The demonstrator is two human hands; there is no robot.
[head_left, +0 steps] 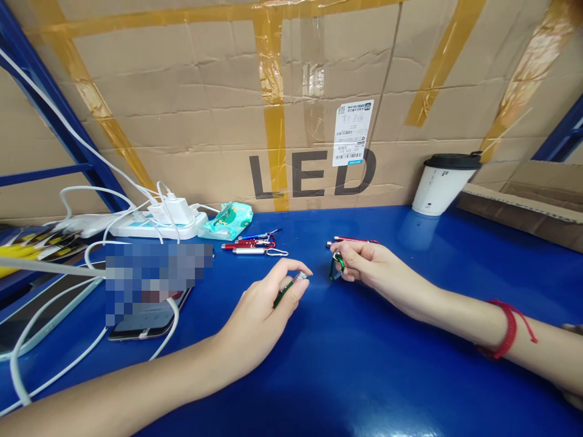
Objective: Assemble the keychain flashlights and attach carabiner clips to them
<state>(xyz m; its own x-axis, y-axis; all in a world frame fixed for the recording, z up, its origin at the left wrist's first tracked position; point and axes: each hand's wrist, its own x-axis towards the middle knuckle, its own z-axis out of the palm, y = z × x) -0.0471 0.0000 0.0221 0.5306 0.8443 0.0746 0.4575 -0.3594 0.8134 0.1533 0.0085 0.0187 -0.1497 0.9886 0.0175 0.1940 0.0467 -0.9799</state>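
My left hand (266,297) pinches a small green metal tube (283,294), like a penlight body, its silver threaded-looking end pointing up and right past the fingertips. Apart from it, on the right, my right hand (362,258) grips a green carabiner (336,267) that hangs below the fingers with a silver piece at its top. Behind the left hand lie a silver penlight (249,250) with a carabiner, a red penlight (241,245) and a blue penlight (257,236). Partly hidden behind my right hand is a red tube (348,240).
A lidded white paper cup (439,188) stands at the back right, before a large cardboard box (204,121). At left are a white power strip (136,226), a green packet (230,220), a phone (148,321) and loose white cables (54,379) on the blue table (355,376).
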